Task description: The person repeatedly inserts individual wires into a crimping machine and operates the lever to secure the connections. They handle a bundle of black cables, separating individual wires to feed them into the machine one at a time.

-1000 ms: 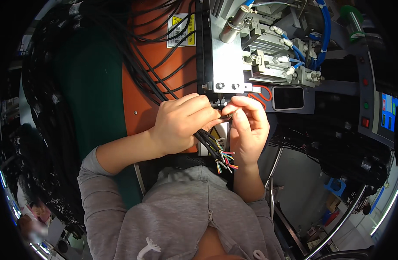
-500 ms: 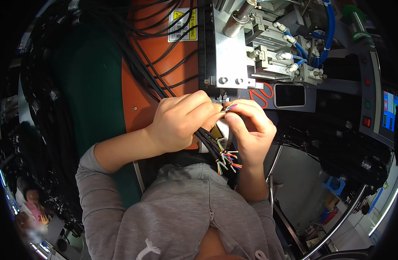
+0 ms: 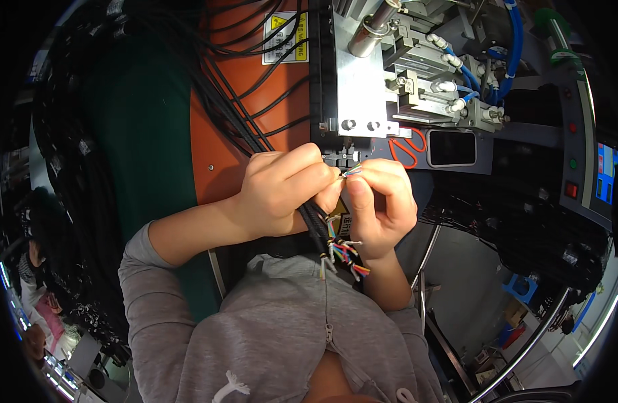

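Observation:
My left hand [image 3: 282, 185] is closed, pinching the end of a black cable just below the machine's front. Thin multicoloured wires [image 3: 352, 170] fan out of that end. The thumb and forefinger of my right hand [image 3: 388, 201] pinch together at these wires, close to the left fingertips. Beneath my left hand hangs a bundle of black cables [image 3: 313, 225], partly hidden by the palm. Their stripped ends [image 3: 346, 252] spread red, yellow, blue and white wires above my lap.
A metal machine [image 3: 362, 80] with cylinders and blue air hoses [image 3: 514, 54] stands ahead. Black cables run over an orange panel [image 3: 255, 101]. Red-handled scissors [image 3: 408, 149] lie by a dark-screened device [image 3: 452, 148]. At right is a button panel [image 3: 571, 161].
Both hands have shifted slightly, the right one a little left and down, uncovering the small fixture under the machine. The hanging wire ends have swung left and lower.

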`<action>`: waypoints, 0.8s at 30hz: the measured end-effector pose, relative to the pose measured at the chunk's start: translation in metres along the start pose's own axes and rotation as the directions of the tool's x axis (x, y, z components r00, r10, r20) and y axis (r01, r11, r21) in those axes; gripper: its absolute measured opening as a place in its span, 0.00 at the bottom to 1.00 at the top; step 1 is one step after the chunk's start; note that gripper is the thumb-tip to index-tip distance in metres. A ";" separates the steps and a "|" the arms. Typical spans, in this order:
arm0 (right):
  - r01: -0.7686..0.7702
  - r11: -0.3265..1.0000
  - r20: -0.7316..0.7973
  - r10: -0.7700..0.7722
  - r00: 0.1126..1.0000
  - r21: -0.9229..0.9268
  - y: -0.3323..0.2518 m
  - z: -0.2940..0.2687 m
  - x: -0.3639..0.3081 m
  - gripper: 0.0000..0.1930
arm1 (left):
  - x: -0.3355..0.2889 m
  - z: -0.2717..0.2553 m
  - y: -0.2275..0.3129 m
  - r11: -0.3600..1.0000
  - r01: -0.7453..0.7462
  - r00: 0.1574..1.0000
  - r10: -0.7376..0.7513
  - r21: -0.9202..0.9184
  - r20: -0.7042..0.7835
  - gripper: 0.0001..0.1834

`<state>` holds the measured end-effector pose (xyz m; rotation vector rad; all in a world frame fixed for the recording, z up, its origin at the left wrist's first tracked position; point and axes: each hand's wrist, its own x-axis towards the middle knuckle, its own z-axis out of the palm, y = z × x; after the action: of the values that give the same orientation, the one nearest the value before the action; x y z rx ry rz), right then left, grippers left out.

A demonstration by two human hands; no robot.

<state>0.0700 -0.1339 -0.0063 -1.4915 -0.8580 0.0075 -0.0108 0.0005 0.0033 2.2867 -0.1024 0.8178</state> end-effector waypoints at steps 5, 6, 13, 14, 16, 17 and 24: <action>-0.349 0.881 0.115 0.329 0.937 0.320 -0.001 -0.009 0.004 0.04 | 0.003 0.000 -0.004 0.996 -0.012 1.000 0.012 -0.089 0.000 0.08; -0.458 0.793 0.177 0.424 0.888 0.401 -0.002 -0.017 0.007 0.04 | 0.004 -0.001 -0.007 0.994 -0.034 0.998 0.039 -0.099 0.047 0.08; -0.179 0.970 0.251 0.217 0.943 -0.166 0.004 -0.041 0.014 0.05 | 0.001 0.001 -0.006 0.967 -0.141 0.969 0.091 0.210 0.232 0.16; -0.168 0.962 0.212 0.214 0.954 -0.214 0.005 -0.039 0.012 0.05 | 0.000 0.004 -0.006 0.961 -0.137 0.976 0.089 0.241 0.199 0.17; -0.186 0.942 0.140 0.232 0.963 -0.280 0.009 -0.036 0.009 0.04 | -0.002 0.010 -0.006 0.943 -0.146 0.981 0.100 0.299 0.163 0.19; -0.187 0.937 0.140 0.237 0.961 -0.296 0.011 -0.035 0.008 0.04 | -0.003 0.011 -0.006 0.936 -0.163 0.977 0.110 0.312 0.180 0.19; -0.168 0.904 0.139 0.239 0.961 -0.393 0.025 -0.025 0.009 0.03 | -0.004 0.011 -0.006 0.907 -0.181 0.965 0.089 0.380 0.248 0.17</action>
<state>0.1007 -0.1473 -0.0194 -1.9664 -0.8797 0.1452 -0.0068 -0.0023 -0.0087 2.7856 -0.2170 0.6929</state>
